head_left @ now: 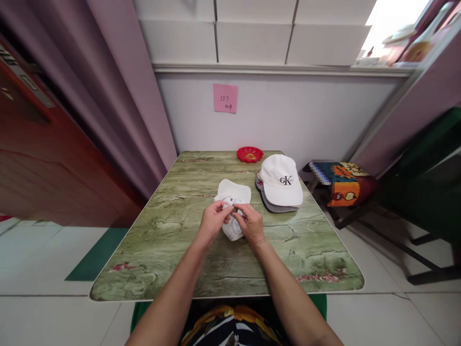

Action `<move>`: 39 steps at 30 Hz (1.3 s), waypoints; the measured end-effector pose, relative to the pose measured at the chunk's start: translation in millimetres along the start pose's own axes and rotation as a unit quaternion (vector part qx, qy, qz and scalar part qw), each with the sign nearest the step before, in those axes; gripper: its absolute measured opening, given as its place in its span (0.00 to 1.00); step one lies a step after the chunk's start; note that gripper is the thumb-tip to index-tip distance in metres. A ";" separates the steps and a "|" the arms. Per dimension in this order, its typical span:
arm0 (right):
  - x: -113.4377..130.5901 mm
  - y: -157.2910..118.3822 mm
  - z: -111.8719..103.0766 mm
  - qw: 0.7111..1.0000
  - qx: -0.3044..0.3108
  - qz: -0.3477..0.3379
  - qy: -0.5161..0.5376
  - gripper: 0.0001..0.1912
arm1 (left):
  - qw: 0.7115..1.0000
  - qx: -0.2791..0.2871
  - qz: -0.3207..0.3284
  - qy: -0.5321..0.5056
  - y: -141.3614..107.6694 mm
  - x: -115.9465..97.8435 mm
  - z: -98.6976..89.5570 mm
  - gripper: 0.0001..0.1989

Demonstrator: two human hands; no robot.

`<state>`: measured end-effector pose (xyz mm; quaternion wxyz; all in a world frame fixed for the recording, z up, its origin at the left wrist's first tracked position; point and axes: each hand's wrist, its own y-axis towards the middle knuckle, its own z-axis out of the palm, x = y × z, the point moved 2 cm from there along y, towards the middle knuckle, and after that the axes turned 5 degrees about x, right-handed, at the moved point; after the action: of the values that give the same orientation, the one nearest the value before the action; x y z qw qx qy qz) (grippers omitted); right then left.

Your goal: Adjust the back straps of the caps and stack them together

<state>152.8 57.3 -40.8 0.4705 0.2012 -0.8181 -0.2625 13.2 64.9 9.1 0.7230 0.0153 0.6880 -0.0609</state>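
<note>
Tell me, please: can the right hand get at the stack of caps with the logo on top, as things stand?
Probably yes. The stack of caps lies just right of the right hand, with bare table between. But both hands now pinch the white cap, so it must let go first.

A: Where's the cam?
B: One view only, head-worn, above the table's [169,240] near edge, looking fwd and down at it.
A: How near?
B: Arm's reach; far wall beyond the table visible too.
</note>
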 end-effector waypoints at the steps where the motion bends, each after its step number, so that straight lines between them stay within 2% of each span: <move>1: -0.3 -1.5 1.5 1.000 0.000 0.001 -0.004 0.12 | 1.000 -0.013 0.009 0.007 -1.8 1.0 -0.2 0.14; 8: -0.7 -11.1 6.8 0.999 0.017 0.004 -0.030 0.12 | 0.998 -0.052 0.020 0.021 -9.9 18.0 -1.3 0.13; 23: -4.0 -7.1 1.6 0.999 0.019 0.036 -0.023 0.12 | 0.998 -0.067 0.018 0.012 -3.4 25.3 4.3 0.12; 29: -4.9 -6.9 1.2 0.999 0.027 0.029 0.010 0.12 | 0.997 -0.068 0.016 0.013 -4.8 25.6 4.9 0.12; 31: -5.3 -7.2 0.0 0.999 0.024 0.040 0.011 0.15 | 0.997 -0.069 0.016 0.017 -5.5 24.5 4.9 0.13; 35: -8.9 -7.3 -5.9 0.993 0.006 0.117 0.012 0.28 | 0.996 -0.087 0.010 -0.014 -4.3 19.1 -0.8 0.15; 37: -10.0 -6.8 -8.4 0.991 0.019 0.133 0.023 0.23 | 0.993 -0.110 0.013 -0.042 -2.8 14.8 -7.2 0.16; 39: -9.6 -6.7 -9.5 0.991 0.048 0.120 0.024 0.16 | 0.989 -0.135 0.023 -0.061 -1.9 10.1 -14.1 0.16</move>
<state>166.2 55.4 -47.4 0.5083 0.1301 -0.8362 -0.1594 -0.6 63.8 -1.6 0.7601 -0.0698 0.6442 0.0485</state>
